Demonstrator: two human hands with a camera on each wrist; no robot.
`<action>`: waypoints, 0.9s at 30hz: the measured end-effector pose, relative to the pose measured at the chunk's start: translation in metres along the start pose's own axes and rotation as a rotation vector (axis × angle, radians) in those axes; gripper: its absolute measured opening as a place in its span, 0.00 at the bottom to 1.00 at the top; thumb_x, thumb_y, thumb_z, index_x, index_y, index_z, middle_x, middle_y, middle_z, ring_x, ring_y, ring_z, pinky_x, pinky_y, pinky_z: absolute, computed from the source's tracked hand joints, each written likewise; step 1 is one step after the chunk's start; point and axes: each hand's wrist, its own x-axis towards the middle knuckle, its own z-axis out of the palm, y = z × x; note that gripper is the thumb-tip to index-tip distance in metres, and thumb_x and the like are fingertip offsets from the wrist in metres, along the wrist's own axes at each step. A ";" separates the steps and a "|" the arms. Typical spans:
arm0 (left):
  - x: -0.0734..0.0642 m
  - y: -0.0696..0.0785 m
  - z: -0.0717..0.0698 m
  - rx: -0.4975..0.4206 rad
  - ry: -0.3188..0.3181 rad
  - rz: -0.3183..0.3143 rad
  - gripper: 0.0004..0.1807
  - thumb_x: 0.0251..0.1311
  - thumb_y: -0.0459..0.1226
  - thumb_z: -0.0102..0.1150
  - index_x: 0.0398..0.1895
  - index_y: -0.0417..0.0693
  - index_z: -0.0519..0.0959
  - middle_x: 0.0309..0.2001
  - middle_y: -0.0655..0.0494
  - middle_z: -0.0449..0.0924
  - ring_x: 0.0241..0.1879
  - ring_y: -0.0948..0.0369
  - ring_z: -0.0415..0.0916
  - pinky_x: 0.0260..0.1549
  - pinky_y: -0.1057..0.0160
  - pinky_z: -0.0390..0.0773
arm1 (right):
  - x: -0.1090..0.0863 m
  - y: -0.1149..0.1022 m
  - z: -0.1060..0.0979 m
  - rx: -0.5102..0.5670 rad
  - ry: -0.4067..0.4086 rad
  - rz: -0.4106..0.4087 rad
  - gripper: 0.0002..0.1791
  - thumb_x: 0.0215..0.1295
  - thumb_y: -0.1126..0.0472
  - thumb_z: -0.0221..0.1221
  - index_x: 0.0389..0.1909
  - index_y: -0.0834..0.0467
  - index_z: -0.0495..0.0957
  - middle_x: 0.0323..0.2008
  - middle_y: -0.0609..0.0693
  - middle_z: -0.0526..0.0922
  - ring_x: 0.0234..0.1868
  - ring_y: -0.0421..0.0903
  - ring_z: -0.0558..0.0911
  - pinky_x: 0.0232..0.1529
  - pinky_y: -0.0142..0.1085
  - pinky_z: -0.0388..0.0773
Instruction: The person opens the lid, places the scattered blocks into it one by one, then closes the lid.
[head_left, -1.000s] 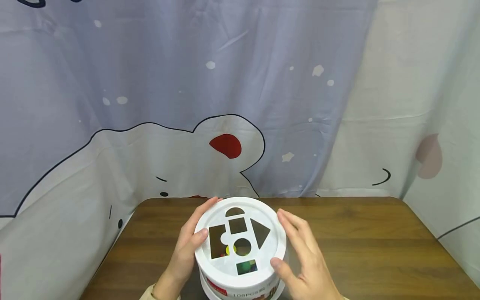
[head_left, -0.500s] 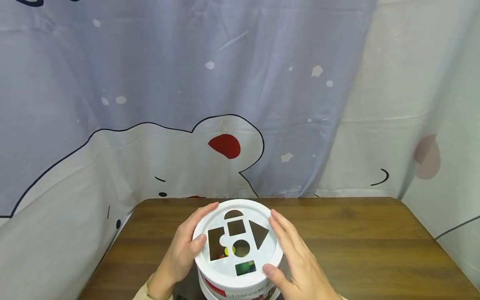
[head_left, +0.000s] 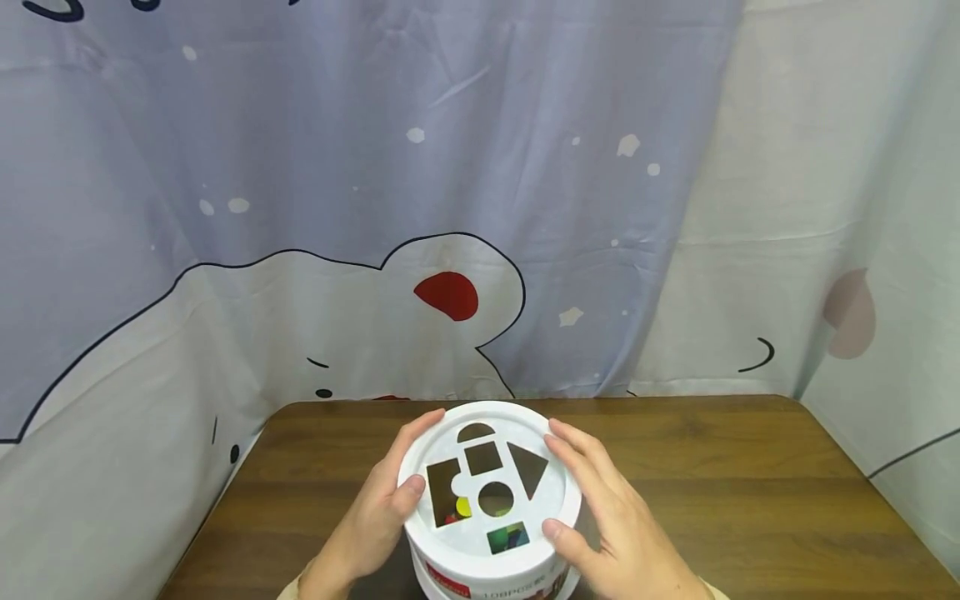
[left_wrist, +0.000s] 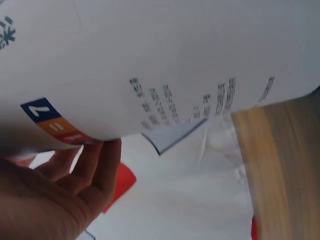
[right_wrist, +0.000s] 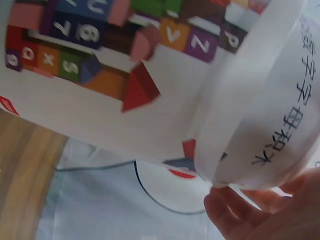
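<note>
A white round block bucket (head_left: 495, 562) stands near the front of the table. Its lid (head_left: 528, 521) has several shaped cutouts, including a circle, a triangle and a square, and coloured blocks (head_left: 463, 507) show through some of them. My left hand (head_left: 375, 508) grips the lid's left side, with its thumb on the top rim. On the right side my right hand (head_left: 615, 517) holds the rim between spread fingers and thumb. The left wrist view shows fingertips against the printed white wall (left_wrist: 175, 50). In the right wrist view, fingers touch the container near a thick ring (right_wrist: 220, 110).
The brown wooden table (head_left: 735, 492) extends to both sides and behind the bucket. A pale curtain (head_left: 337, 150) with cartoon drawings hangs along its back and sides.
The bucket and both hands first shift slightly left and then a little right and nearer to me. My right fingers have moved in closer over the lid's rim.
</note>
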 end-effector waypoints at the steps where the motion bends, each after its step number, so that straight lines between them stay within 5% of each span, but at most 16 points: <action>1: 0.000 0.000 0.003 -0.002 0.002 0.001 0.35 0.71 0.35 0.42 0.81 0.52 0.55 0.70 0.50 0.73 0.64 0.58 0.76 0.57 0.62 0.80 | 0.001 0.001 -0.003 0.003 -0.004 0.001 0.41 0.62 0.55 0.66 0.75 0.62 0.65 0.74 0.59 0.67 0.72 0.48 0.72 0.72 0.22 0.58; 7: -0.003 0.000 0.022 0.045 0.022 0.074 0.35 0.78 0.41 0.38 0.84 0.49 0.46 0.73 0.50 0.70 0.68 0.58 0.73 0.65 0.63 0.75 | 0.002 0.006 -0.024 -0.037 -0.074 0.094 0.38 0.58 0.61 0.68 0.72 0.55 0.70 0.72 0.51 0.69 0.68 0.42 0.74 0.67 0.21 0.63; 15: -0.008 0.001 0.040 -0.042 -0.037 0.038 0.33 0.83 0.42 0.29 0.85 0.54 0.38 0.84 0.53 0.49 0.80 0.59 0.55 0.74 0.72 0.54 | 0.002 0.015 -0.052 -0.114 -0.163 0.154 0.37 0.55 0.62 0.72 0.68 0.47 0.73 0.68 0.42 0.71 0.64 0.37 0.76 0.60 0.24 0.71; 27: -0.004 0.005 0.033 0.080 -0.084 0.056 0.34 0.79 0.33 0.35 0.85 0.53 0.45 0.83 0.53 0.54 0.80 0.58 0.57 0.75 0.70 0.55 | 0.005 0.021 -0.067 -0.154 -0.197 0.113 0.38 0.55 0.61 0.73 0.69 0.48 0.73 0.66 0.41 0.72 0.62 0.36 0.77 0.57 0.26 0.74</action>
